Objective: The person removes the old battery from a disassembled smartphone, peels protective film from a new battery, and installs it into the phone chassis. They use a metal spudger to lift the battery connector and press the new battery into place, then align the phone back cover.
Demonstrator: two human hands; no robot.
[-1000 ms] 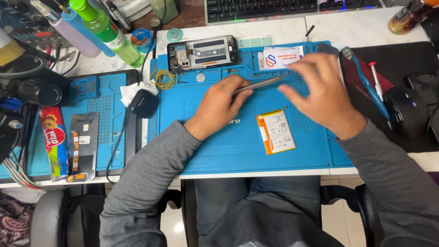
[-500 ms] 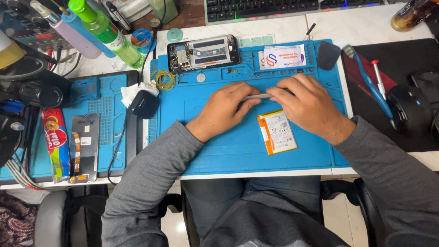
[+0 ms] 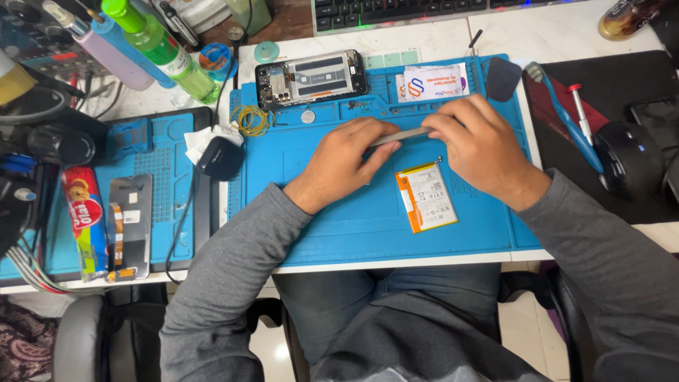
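- Head view looks down on a white tabletop (image 3: pixel 566 32) that carries a blue silicone repair mat (image 3: pixel 368 219), with both of the person's hands over the mat's middle.
- Left hand (image 3: pixel 346 163) rests on the mat, its grip closed around one end of a thin grey metal tool (image 3: pixel 399 136); the thumb and forefinger pinch it.
- Right hand (image 3: pixel 481 152) closes its grip on the other end of the same tool, fingertips bent down over it.
- Metal tool lies nearly level between the two hands, and only its middle stretch shows between the fingers.
- White rectangular phone battery with an orange edge (image 3: pixel 426 197) lies flat on the mat just below the tool, under the gap between the hands and near the right palm; neither hand touches it.
- Opened black smartphone with its back off (image 3: pixel 311 78) lies at the mat's far edge, well apart from the hands.
- Coil of yellow rubber bands (image 3: pixel 253 120) sits on the mat's left far corner, beside a small black rounded object (image 3: pixel 221 157) on white tissue.
- Green plastic bottle (image 3: pixel 159 49) leans at the upper left, next to a lilac bottle (image 3: pixel 99 46).
- Black guitar-pick-shaped opening tool (image 3: pixel 503 78) lies at the mat's right far corner.
- Blue-handled toothbrush (image 3: pixel 566 117) and red-capped screwdriver (image 3: pixel 583 113) lie on a dark pad to the right.
- Detached phone screen panel (image 3: pixel 129 226) lies on a second blue mat at the left.
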